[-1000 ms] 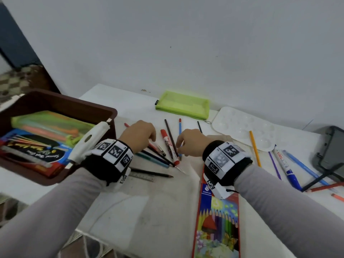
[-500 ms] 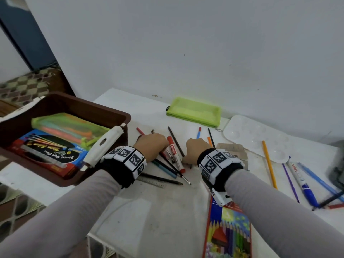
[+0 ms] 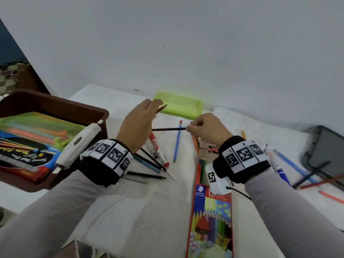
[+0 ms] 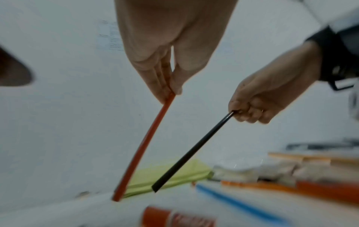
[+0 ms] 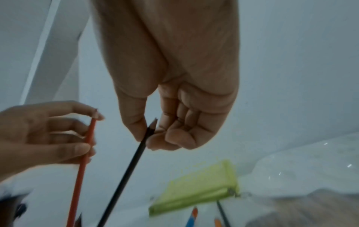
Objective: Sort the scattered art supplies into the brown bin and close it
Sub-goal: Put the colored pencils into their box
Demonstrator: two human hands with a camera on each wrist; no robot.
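Observation:
My left hand [image 3: 138, 125] is raised above the table and pinches a red pencil [image 4: 144, 142] between thumb and fingers; only its tip [image 3: 161, 108] shows in the head view. To its right, my right hand [image 3: 206, 127] pinches the pointed end of a black pencil [image 3: 168, 129], which points left toward the left hand. The black pencil [image 5: 126, 173] hangs down in the right wrist view. The brown bin [image 3: 55, 107] stands open at the left with marker packs inside. Several pens and pencils [image 3: 158, 155] lie on the white table below the hands.
A green pouch [image 3: 181, 105] lies by the wall. A white palette [image 3: 247, 123] sits behind the right hand. A coloured pencil box [image 3: 212, 220] lies at the front. More pens [image 3: 277, 164] and a grey lid [image 3: 327, 155] are at the right. A white latch handle [image 3: 78, 144] rests on the bin's edge.
Both hands have risen off the pile of pens. The left one has lifted the red pencil and the right one the black pencil.

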